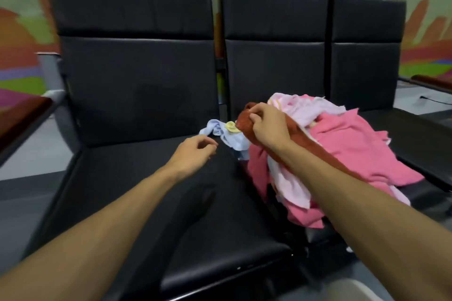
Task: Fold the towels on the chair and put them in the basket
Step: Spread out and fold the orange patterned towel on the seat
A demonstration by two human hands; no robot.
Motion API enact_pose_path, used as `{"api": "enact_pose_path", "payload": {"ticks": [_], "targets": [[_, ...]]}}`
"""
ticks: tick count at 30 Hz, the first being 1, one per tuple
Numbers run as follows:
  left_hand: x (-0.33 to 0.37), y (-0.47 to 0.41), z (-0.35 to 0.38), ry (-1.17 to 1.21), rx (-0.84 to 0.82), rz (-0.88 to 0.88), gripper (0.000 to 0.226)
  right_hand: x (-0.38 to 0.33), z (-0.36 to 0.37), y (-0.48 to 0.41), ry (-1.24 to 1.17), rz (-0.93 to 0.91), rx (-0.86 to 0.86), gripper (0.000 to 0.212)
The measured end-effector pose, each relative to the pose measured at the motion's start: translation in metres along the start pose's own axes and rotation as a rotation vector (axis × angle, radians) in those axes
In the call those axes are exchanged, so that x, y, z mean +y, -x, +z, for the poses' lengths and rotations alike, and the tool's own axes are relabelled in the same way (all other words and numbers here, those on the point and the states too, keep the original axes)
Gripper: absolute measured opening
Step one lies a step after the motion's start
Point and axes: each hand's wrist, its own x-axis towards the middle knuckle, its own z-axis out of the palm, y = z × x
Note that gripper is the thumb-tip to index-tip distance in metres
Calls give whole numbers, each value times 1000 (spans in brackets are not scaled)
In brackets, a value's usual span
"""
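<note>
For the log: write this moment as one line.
right-hand grip: holds rust-brown terry towel | left-hand grip: open, empty | pink towel pile: unfolded on black padded chair

no legible text, labels, brands or numbers anywhere (wall mural (22, 39) shows only coloured shapes)

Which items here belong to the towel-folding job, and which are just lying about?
Job: rust-red terry towel in the right hand; heap of pink towels; crumpled light-blue towel; black padded chairs.
Lying about: brown wooden armrest; thin black cable.
</note>
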Motion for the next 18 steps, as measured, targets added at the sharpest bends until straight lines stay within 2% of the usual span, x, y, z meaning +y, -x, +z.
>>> {"api": "enact_pose_path", "payload": {"ticks": [6,9,12,15,16,18], "targets": [[-56,72,-46,209,125,-187,14,-72,78,87,-206,-69,-261,15],[-87,95,-52,309,177,-322,13,-74,107,133,-231,-177,-569,16],[-110,109,-52,232,196,-397,12,-59,120,151,-192,-279,-781,18],[-116,111,-48,67,167,-373,14,-43,105,138,-325,-164,-813,14],[-115,109,-47,-6,139,-354,16,-36,98,130,-360,-122,-783,15],[-111,104,-44,-167,78,-318,18,-20,87,114,-279,-89,-662,17]]}}
